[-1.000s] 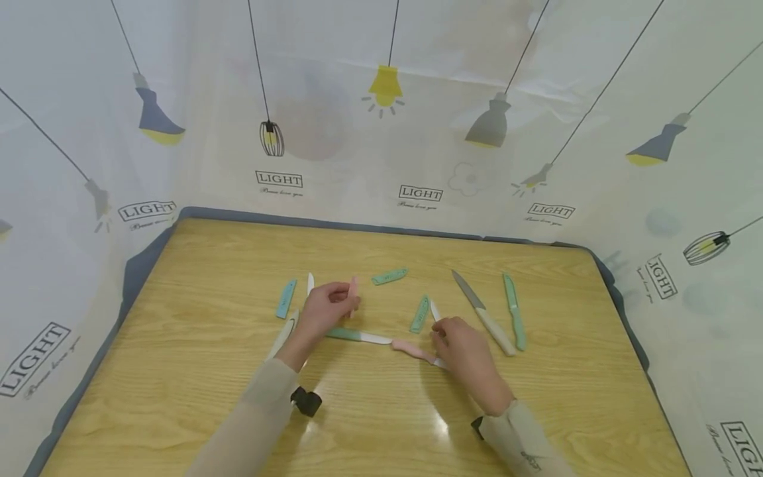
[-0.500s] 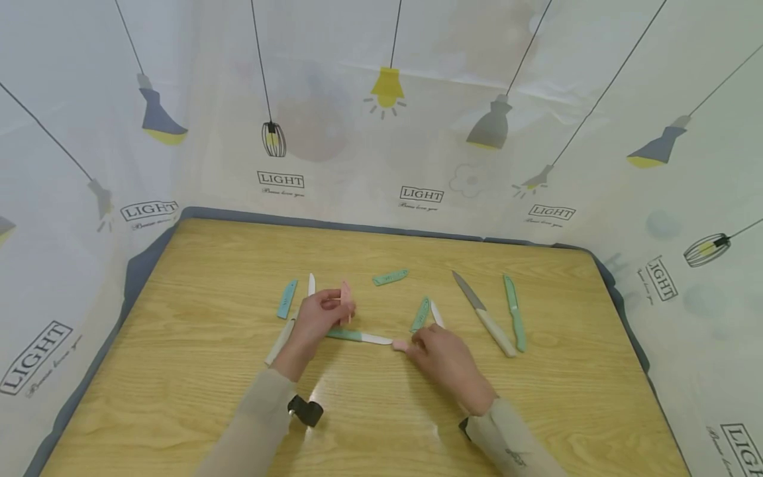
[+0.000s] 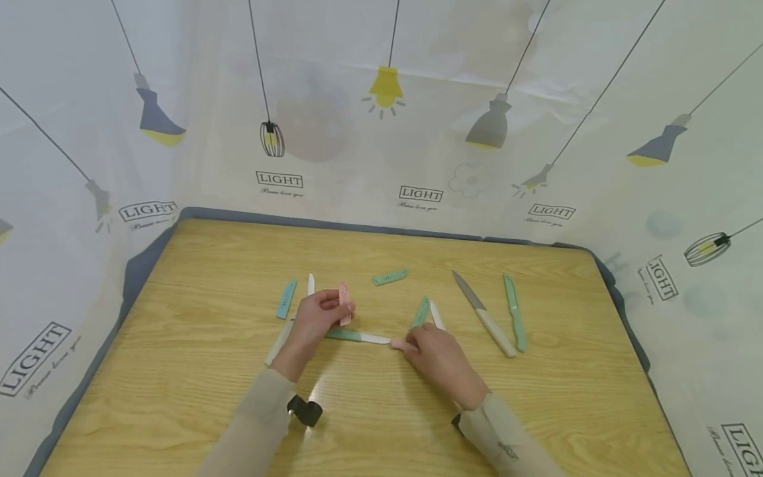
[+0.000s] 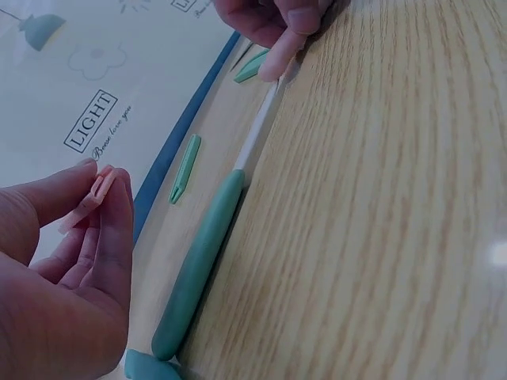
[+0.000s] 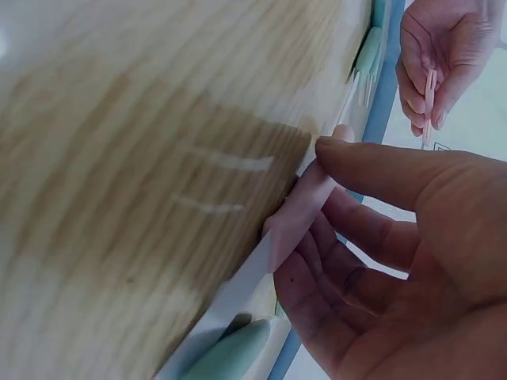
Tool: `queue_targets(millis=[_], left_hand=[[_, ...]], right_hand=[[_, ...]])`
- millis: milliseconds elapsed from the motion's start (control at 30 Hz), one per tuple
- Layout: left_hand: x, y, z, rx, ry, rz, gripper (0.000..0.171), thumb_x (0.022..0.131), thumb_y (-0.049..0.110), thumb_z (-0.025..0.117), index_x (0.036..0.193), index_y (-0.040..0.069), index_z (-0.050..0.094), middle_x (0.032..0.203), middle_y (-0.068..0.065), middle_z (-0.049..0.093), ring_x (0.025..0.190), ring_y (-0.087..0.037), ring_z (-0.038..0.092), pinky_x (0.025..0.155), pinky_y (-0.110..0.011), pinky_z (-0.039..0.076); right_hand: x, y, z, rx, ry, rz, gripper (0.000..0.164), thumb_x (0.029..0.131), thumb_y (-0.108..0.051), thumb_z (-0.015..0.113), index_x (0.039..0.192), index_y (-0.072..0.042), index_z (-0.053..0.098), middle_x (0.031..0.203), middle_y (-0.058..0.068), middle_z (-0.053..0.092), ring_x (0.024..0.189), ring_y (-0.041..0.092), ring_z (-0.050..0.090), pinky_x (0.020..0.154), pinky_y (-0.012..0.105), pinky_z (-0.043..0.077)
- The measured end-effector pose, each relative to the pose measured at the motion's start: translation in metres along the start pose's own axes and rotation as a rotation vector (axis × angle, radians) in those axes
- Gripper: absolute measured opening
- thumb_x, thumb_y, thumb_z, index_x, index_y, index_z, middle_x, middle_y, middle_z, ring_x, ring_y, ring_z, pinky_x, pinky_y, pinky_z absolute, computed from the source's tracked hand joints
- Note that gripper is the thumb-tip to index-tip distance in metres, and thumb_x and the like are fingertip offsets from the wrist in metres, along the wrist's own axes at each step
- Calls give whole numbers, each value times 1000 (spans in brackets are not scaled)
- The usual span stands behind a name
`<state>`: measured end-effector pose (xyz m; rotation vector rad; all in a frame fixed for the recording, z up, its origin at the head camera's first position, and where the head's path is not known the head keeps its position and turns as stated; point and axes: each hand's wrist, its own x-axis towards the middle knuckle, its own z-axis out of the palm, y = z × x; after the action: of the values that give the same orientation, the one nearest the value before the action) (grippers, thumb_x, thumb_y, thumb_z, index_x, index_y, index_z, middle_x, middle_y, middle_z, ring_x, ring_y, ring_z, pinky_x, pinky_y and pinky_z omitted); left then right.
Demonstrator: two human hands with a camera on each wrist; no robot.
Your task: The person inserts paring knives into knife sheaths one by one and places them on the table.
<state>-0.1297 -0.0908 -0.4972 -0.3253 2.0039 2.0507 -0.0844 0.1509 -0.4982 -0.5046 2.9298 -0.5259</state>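
Observation:
In the head view my left hand [image 3: 316,318] pinches a small pink knife sheath [image 3: 344,303] upright between thumb and fingers, raised over the table. Its narrow slot faces the left wrist camera. My right hand [image 3: 444,358] holds a pink-handled paring knife [image 5: 301,210] by the handle, low over the wood; in the head view the hand covers its blade, while the right wrist view shows the white blade pointing away from the fingers. Between the hands lies a green-handled knife [image 4: 202,269], its white blade tip close to the pink handle's end.
A blue sheath [image 3: 286,299] and a cream handle [image 3: 280,342] lie left. Green sheaths [image 3: 390,277] and a bare white blade [image 3: 437,314] are near the middle. A cream-handled knife [image 3: 485,316] and a green knife [image 3: 514,313] lie right. Patterned cloth [image 3: 357,165] surrounds the table.
My right hand has moved left from near the white blade onto the pink knife's handle. My left hand has drawn slightly back and left, turning the pink sheath's face into view.

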Motion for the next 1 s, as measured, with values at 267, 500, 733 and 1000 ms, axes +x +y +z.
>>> queue_targets(millis=[267,500,733,1000], left_hand=[[3,-5,0,-2,7,-19,43,85,12,73,122,-5,60,105,-16,68,84,-17,68,71,-24,57],[3,-5,0,-7,3,-27,46,85,12,72,125,-6,58,105,-15,69,85,-16,68,73,-25,57],[4,-6,3,-4,14,-32,42,85,11,73,121,-4,60,104,-16,68,84,-17,68,70,-23,57],[5,-5,7,1,27,-41,40,83,11,74,119,-3,62,103,-15,68,83,-17,69,68,-23,57]], right_hand=[[13,-1,-5,120,64,23,37,95,-45,55,87,-11,70,71,-7,59,61,7,51,56,26,47],[18,4,-9,208,44,129,30,91,-33,62,101,-5,68,82,-3,64,71,9,57,64,28,52],[11,8,-2,210,9,146,35,91,-28,64,112,0,58,69,-6,59,53,6,52,48,22,46],[2,8,4,196,20,89,33,90,-27,66,107,-1,54,55,-8,52,40,4,46,35,17,34]])
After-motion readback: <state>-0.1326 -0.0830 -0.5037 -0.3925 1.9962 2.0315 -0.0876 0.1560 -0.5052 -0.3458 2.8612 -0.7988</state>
